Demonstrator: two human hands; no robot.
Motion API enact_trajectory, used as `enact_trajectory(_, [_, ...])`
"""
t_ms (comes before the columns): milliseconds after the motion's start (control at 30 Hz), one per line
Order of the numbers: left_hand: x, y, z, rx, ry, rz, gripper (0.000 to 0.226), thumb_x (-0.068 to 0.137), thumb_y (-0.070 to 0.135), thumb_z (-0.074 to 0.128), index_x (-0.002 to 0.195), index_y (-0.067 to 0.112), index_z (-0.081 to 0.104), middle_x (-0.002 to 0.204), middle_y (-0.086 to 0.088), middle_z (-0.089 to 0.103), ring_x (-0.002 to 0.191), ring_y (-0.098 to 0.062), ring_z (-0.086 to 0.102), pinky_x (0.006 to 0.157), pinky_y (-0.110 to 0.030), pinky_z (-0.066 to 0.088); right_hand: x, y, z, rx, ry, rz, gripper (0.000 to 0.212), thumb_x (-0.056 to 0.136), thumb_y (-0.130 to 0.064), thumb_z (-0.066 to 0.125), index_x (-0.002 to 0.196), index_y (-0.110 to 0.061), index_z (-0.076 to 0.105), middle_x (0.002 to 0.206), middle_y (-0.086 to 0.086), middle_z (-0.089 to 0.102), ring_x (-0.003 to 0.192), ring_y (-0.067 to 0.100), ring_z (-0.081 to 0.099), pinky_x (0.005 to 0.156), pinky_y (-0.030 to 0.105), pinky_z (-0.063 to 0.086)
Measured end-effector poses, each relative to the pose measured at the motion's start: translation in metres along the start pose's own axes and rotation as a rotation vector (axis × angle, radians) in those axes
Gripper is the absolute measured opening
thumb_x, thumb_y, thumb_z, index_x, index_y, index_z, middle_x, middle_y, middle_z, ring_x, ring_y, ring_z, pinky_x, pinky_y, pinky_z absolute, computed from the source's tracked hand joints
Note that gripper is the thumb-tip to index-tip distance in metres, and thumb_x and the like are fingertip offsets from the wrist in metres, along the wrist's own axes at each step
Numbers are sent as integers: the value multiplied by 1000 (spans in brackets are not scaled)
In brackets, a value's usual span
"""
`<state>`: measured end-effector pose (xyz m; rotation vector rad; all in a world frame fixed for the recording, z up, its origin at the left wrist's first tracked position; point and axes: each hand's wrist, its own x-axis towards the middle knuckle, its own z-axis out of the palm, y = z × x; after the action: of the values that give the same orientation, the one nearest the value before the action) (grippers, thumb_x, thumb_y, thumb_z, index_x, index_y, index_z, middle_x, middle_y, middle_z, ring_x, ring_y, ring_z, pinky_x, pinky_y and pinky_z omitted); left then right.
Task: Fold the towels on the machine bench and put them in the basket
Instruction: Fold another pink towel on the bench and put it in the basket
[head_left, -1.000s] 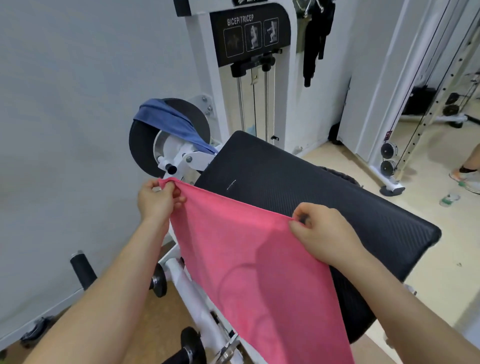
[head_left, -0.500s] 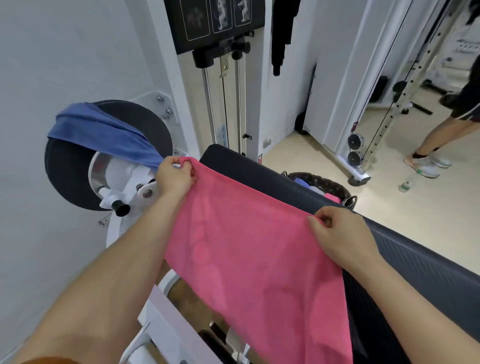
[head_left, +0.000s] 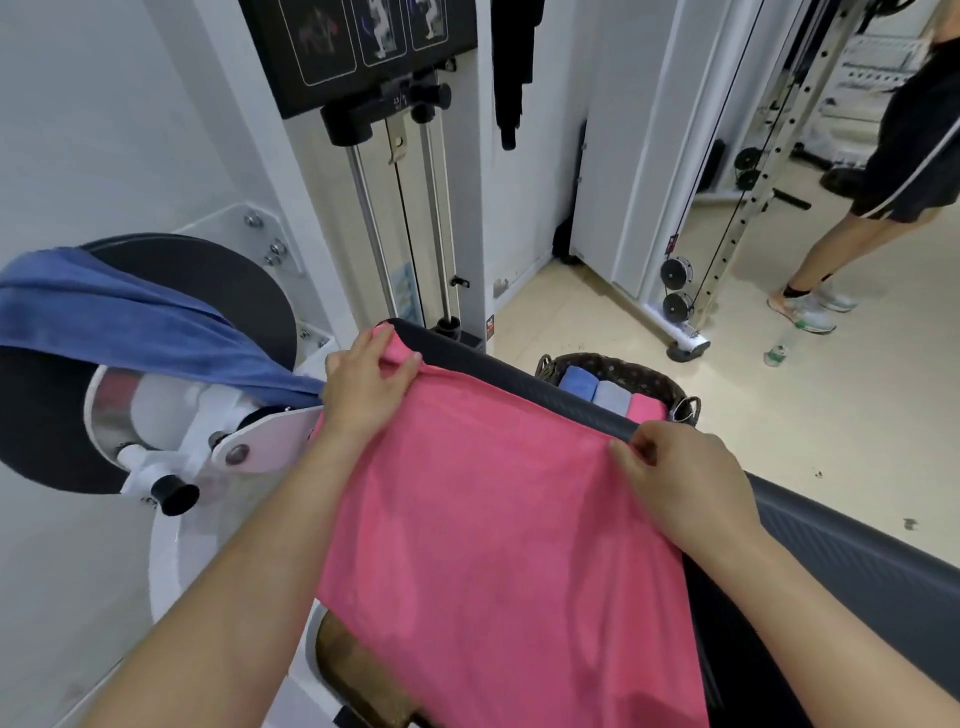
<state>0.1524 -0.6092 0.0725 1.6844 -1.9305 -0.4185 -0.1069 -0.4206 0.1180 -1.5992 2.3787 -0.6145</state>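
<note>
Both top corners of the smooth pink towel (head_left: 493, 545) are pinched — left hand (head_left: 363, 387), right hand (head_left: 680, 478) — over the bench (head_left: 857, 571).

Showing a bare left forearm (head_left: 244, 571) and a bare right forearm (head_left: 831, 603), uncovered down to the frame edge, ending in a bare left hand (head_left: 371, 382) and a bare right hand (head_left: 675, 467).
</note>
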Motion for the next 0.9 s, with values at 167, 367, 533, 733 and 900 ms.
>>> enact_trajectory(167, [16,-2,2,-22,93,-30,46,96,31,54,139,17,48,138,-12,49,126,-33,43,103,-40,33,19,5,-16,177,-97,9,28,85,-41,64,65,-22,65,66,-7,63,68,10,59,64,32,48])
enact_trajectory(367, [42,5,-10,-135,266,-120,18,92,20,58,103,17,72,103,-8,69,97,-26,62,85,-34,46,30,18,-45,286,-486,-8,18,72,-35,82,79,-19,74,76,1,72,74,18,68,71,33,55])
enact_trajectory(533, [49,16,-3,-122,245,-155,28,93,22,56,120,20,61,124,-12,56,106,-28,57,87,-32,42,32,20,-46,82,-419,-47,10,73,-27,80,79,-26,72,74,-6,69,72,12,64,71,33,54])
enact_trajectory(733, [-48,61,-6,-127,127,175,46,84,5,55,126,22,60,125,-3,54,98,-15,55,91,-35,47,13,5,-25,85,-49,-38,17,84,-34,63,99,-29,68,81,-14,63,80,11,59,74,32,48])
enact_trajectory(900, [-217,116,32,-368,-167,443,16,83,28,58,93,29,70,92,16,59,73,0,56,67,-26,51,-20,25,-36,157,75,15,30,88,-15,55,116,-22,65,105,-3,64,92,13,58,84,32,47])
